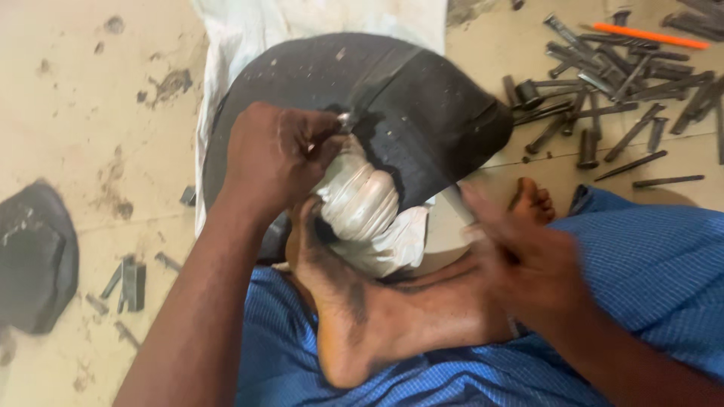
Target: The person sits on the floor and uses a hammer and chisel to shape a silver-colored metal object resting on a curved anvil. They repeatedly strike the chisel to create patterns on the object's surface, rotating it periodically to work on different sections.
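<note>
A person seated on the floor (68,98) works a sheet of black rubber (422,105), draped over a white sack (256,22). The left hand (275,154) is clenched around a small metal tool (345,119), its tip pressed against the rubber just beyond the knuckles, where a cut edge curls up. Directly below that hand, a pale ribbed lump of wrapped material (358,200) sits under the rubber's torn opening, and the person's bare foot (339,301) is braced against it. The right hand (520,260) is motion-blurred, hovering near the rubber's lower right edge; whether it is grasping anything cannot be told. A second bare foot (534,202) shows just beyond it. Blue checked cloth (648,256) covers the person's legs beneath both hands. Well beyond the right hand, a scatter of dark iron spikes and punches (611,83) lies on the floor, with an orange pencil-like stick (652,35) among them. Far to the left of the left hand rests another dark rubber piece (38,256), with a few small metal bits (128,279) near it.
</note>
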